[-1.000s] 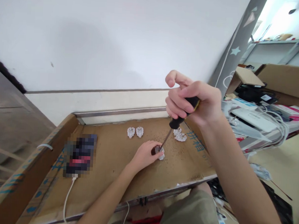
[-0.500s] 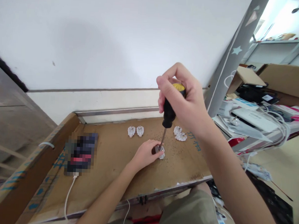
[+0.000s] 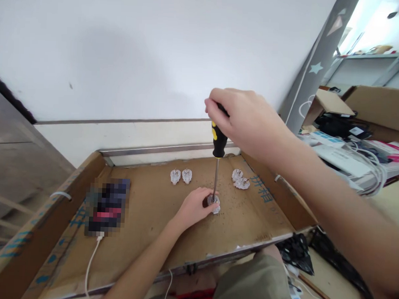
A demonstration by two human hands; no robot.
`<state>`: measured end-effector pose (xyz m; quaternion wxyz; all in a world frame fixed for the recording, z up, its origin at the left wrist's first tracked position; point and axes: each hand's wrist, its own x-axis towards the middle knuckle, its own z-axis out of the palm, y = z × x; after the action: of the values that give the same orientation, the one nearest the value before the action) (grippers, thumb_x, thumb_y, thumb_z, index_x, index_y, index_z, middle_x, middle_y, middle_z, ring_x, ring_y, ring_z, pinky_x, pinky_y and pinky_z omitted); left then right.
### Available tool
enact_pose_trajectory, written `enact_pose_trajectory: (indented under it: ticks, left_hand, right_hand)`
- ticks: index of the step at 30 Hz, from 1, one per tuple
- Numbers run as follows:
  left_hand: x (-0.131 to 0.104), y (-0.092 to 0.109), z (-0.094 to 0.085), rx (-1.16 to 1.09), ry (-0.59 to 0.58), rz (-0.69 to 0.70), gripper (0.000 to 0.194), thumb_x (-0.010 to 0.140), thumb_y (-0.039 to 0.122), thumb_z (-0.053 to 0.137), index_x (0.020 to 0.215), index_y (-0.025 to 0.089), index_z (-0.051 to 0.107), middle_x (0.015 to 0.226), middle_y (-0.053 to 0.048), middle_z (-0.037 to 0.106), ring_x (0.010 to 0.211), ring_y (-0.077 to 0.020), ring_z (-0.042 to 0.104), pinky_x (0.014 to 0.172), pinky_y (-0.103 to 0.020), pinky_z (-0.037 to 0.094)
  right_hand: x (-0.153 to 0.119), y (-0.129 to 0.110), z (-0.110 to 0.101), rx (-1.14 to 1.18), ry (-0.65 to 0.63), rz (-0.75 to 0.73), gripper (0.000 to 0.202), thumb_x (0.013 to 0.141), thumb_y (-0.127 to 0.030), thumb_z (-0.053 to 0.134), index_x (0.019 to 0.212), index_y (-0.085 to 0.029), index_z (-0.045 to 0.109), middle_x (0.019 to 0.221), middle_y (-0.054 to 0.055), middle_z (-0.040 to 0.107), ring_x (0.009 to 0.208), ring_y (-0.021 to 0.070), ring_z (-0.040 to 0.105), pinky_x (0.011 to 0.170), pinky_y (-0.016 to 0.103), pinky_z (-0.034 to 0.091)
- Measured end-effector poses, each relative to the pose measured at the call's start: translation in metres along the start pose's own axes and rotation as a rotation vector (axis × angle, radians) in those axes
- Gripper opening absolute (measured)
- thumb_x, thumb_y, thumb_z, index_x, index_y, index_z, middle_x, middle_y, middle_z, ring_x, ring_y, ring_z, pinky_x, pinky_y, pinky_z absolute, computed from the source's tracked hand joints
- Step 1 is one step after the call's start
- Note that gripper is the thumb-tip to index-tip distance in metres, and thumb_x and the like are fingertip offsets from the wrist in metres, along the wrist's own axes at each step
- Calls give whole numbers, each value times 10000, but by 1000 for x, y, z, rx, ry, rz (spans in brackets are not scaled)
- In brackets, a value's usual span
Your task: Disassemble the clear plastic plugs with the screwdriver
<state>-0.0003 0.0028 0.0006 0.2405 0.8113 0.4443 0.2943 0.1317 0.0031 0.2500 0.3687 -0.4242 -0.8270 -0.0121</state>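
Note:
My right hand (image 3: 242,114) is wrapped round the top of a black and yellow screwdriver (image 3: 219,143). The screwdriver stands nearly upright, its tip down at a small clear plastic plug (image 3: 216,207). With thumb and fingers, my left hand (image 3: 195,206) grips that plug against the cardboard, covering part of it. Two more clear plugs with metal pins, a left one (image 3: 175,176) and a right one (image 3: 187,175), stand side by side beyond my left hand. Another clear pair (image 3: 241,180) lies close together to the right of the screwdriver.
Raised cardboard sides edge the work surface (image 3: 143,217), which has dark specks scattered near the plug. A blurred-out device (image 3: 107,205) with a white cable (image 3: 90,263) lies at the left. Boxes, papers and coiled cables (image 3: 373,170) crowd a shelf at the right.
My right hand has turned over the screwdriver handle, with the wrist and forearm swung up and to the right. The screwdriver is more upright. My left hand and the plug stay put.

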Motion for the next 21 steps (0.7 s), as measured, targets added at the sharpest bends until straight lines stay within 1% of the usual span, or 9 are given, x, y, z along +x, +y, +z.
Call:
enact_pose_trajectory:
  ticks: [2, 5, 7, 9, 11, 15, 17, 19, 21]
  left_hand:
    - [0, 1, 0, -5, 0, -4, 259, 800, 351, 598, 1037, 248, 611, 960, -12, 649, 895, -186, 572, 816, -316, 444]
    - [1, 1, -1, 3, -8, -4, 260, 797, 361, 598, 1026, 240, 615, 977, -22, 654, 902, -197, 571, 824, -330, 442]
    - [1, 1, -1, 15, -7, 2, 262, 796, 365, 597, 1021, 231, 617, 977, -29, 656, 900, -201, 568, 833, -338, 439]
    - [1, 0, 0, 21, -8, 7, 270, 798, 364, 596, 1032, 230, 616, 974, -30, 653, 898, -198, 566, 838, -338, 438]
    - [0, -1, 0, 22, -7, 9, 280, 796, 361, 599, 1044, 231, 614, 977, -29, 650, 905, -196, 566, 843, -333, 438]
    - [-1, -1, 0, 24, 5, 1, 270, 795, 359, 600, 1035, 235, 616, 979, -21, 648, 920, -190, 570, 846, -323, 441]
    - [-1, -1, 0, 25, 6, -2, 264, 793, 360, 601, 1028, 239, 617, 968, -15, 647, 908, -186, 571, 836, -318, 445]
    - [0, 0, 0, 22, 3, 1, 264, 790, 359, 603, 1025, 239, 618, 961, -14, 646, 901, -185, 571, 829, -317, 447]
    - [0, 0, 0, 18, 2, -6, 269, 789, 358, 604, 1030, 240, 618, 957, -16, 646, 896, -187, 570, 824, -319, 448]
  right_hand:
    - [1, -3, -9, -43, -117, -65, 133, 854, -219, 421, 811, -181, 541, 656, 11, 467, 558, 81, 353, 578, 249, 231]
    - [-3, 0, -20, -26, -265, -130, 221, 862, -219, 358, 860, -194, 578, 655, 6, 492, 535, 74, 360, 551, 234, 228]
    - [-5, 6, -24, -88, -273, -109, 319, 886, -293, 323, 741, -174, 581, 557, 5, 435, 481, 67, 310, 519, 231, 201]
    - [-5, 15, -24, -171, -203, -75, 315, 862, -373, 407, 689, -161, 564, 522, 1, 409, 462, 60, 280, 499, 231, 187]
    - [-4, 24, -25, -164, -172, -77, 216, 810, -375, 514, 781, -169, 571, 574, -5, 469, 476, 57, 322, 488, 225, 219]
    - [3, 38, -34, 32, -407, -120, 297, 772, -303, 578, 1060, -237, 564, 761, -15, 585, 506, 47, 417, 471, 212, 279]
    - [6, 42, -40, -11, -481, -86, 300, 726, -322, 633, 1010, -225, 623, 806, -1, 599, 492, 34, 415, 457, 215, 269]
    - [6, 44, -42, -67, -483, -37, 210, 687, -319, 668, 856, -195, 676, 786, 1, 596, 481, 18, 403, 453, 217, 259]
    - [2, 42, -41, 42, -357, 27, 131, 644, -247, 699, 750, -172, 678, 758, -15, 592, 484, -1, 391, 462, 208, 255]
